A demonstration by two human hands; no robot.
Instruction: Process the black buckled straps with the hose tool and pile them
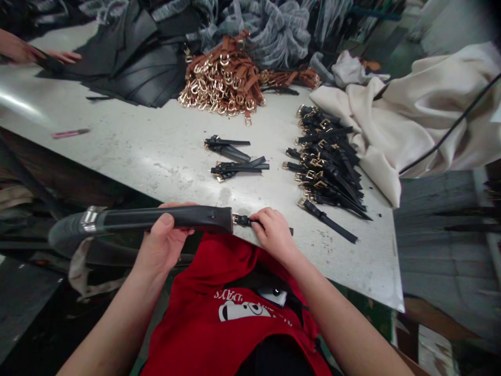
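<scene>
My left hand (168, 237) is closed around a wide black leather strap (195, 218), thumb on top. The strap reaches left to a silver-coloured metal fitting (90, 220) and a part in greyish wrap. Its square-cut right end lies at the table's front edge, close to a small gold buckle. That buckle belongs to a short black buckle strap (243, 220), which my right hand (272, 230) pinches between thumb and fingers. The tail of the short strap sticks out past my right hand. Whether the buckle and the wide strap are joined cannot be made out.
Short black buckle straps (329, 162) are heaped on the right of the table, with two small bunches (237, 169) mid-table. Behind lie brown buckle straps (227, 78) and black leather pieces (129, 57). Beige cloth (442, 104) drapes at right. Another person's hands (23, 49) are far left, beyond a pink pen (70, 133).
</scene>
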